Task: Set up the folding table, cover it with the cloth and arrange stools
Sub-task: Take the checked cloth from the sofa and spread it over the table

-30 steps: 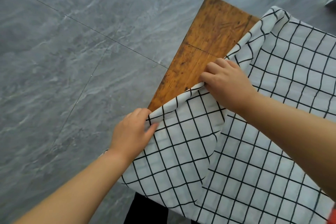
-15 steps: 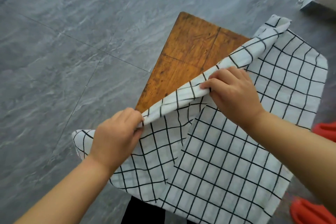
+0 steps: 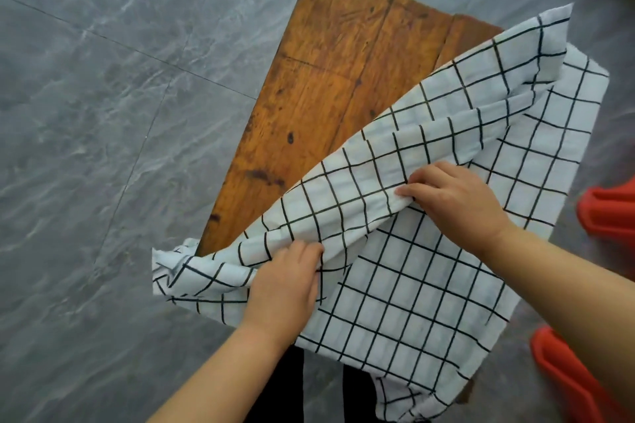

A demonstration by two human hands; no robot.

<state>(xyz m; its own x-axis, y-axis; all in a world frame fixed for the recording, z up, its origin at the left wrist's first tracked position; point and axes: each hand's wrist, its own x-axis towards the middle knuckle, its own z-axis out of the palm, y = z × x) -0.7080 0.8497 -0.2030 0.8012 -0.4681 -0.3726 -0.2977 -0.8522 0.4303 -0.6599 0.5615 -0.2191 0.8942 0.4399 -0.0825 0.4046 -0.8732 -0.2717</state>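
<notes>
Half covering the wooden table (image 3: 326, 79) with the checked cloth (image 3: 429, 285).
Lies over the table's near-right half, doubled back on itself, leaving the far-left boards bare. Pinched along the folded ridge by the left hand (image 3: 285, 288) just beside the table's near-left corner and by the right hand (image 3: 457, 203) nearer the table's middle, fingers curled round bunched fabric. Looks light, limp, likely to wrinkle and slide on smooth wood; probably best taken at the loose corners and drawn taut toward the table's far-left edge.
</notes>
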